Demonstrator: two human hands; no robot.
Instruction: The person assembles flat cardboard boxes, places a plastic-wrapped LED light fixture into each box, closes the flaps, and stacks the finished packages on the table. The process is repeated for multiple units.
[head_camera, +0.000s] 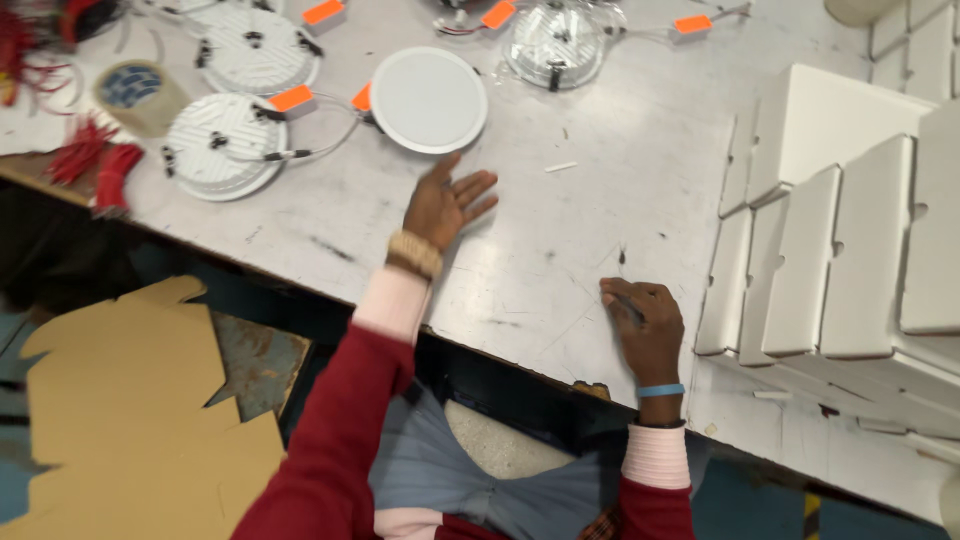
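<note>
My left hand (445, 205) hovers open over the white worktable (560, 230), fingers spread, just below a round white lamp panel (429, 99) that lies face up. It holds nothing. My right hand (645, 325) rests palm down near the table's front edge, fingers curled loosely, close to the left side of a stack of white folded cardboard boxes (850, 250). Whether something small lies under its fingers I cannot tell. Both arms wear dark red sleeves with pink cuffs.
Three more round lamps lie back side up with orange connectors and wires (222, 143) (258, 47) (556, 42). A tape roll (135, 95) and red wire bundles (100, 165) sit at the left. Brown cardboard (130, 400) lies on the floor below.
</note>
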